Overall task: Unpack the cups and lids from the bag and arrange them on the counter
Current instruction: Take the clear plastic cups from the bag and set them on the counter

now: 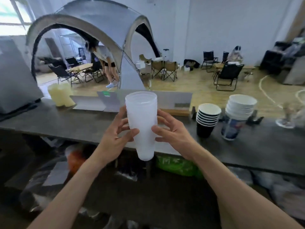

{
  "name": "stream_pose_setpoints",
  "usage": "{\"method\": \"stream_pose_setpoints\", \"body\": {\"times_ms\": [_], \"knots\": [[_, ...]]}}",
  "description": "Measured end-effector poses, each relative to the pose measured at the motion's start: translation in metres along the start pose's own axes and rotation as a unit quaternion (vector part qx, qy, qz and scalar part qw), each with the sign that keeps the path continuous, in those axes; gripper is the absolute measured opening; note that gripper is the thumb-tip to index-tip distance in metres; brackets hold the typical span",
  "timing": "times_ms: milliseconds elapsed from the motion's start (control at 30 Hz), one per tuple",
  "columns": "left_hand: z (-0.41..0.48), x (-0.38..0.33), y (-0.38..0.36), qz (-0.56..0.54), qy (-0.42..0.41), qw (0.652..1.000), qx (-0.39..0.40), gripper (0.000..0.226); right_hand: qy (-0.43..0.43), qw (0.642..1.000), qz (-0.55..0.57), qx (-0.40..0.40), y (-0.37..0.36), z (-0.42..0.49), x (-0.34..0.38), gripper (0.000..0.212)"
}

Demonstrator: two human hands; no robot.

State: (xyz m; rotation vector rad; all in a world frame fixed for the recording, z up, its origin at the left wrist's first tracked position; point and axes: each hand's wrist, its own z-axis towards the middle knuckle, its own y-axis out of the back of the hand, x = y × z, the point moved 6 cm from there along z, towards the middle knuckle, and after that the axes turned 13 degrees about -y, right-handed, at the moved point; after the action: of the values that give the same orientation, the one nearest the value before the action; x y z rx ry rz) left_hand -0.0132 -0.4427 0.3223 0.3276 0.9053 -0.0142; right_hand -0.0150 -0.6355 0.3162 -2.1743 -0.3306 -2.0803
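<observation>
1. While both hands hold it upright above the counter's [82, 124] near edge, the stack of frosted plastic cups [142, 123] sits clasped between left hand [113, 138] and right hand [173, 134], each grip closed on its sides.
2. Black paper cups [207, 119] and white printed cups [237, 113] stand stacked to the right.

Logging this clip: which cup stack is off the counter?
The frosted translucent stack, held upright between both hands; the black stack and white stack stand on the counter.
</observation>
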Motion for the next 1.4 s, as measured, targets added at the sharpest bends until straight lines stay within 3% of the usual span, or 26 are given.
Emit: {"method": "stream_pose_setpoints", "body": {"times_ms": [300, 633, 767, 933, 1267, 1400], "knots": [[0.09, -0.06, -0.216, -0.082, -0.059, 0.986, 0.134, 0.075, -0.025, 0.983, -0.02, -0.178, 0.207, -0.119, 0.022, 0.066], [0.143, -0.081, -0.401, -0.119, -0.065, 0.966, 0.22, 0.08, -0.001, 0.932, 0.016, -0.361, 0.35, -0.18, 0.001, 0.069], [0.152, -0.064, -0.435, -0.074, -0.05, 0.979, 0.183, 0.083, 0.009, 0.931, 0.033, -0.363, 0.38, -0.165, -0.019, 0.078], [0.151, -0.036, -0.451, -0.057, -0.011, 0.987, 0.15, 0.08, -0.013, 0.949, 0.048, -0.312, 0.4, -0.132, -0.044, 0.074], [0.155, -0.021, -0.462, -0.017, 0.02, 0.994, 0.106, 0.077, -0.022, 0.955, 0.054, -0.291, 0.418, -0.109, -0.062, 0.078], [0.146, -0.019, -0.46, -0.002, 0.048, 0.993, 0.11, 0.075, -0.042, 0.955, 0.04, -0.292, 0.414, -0.114, -0.063, 0.091]]}}
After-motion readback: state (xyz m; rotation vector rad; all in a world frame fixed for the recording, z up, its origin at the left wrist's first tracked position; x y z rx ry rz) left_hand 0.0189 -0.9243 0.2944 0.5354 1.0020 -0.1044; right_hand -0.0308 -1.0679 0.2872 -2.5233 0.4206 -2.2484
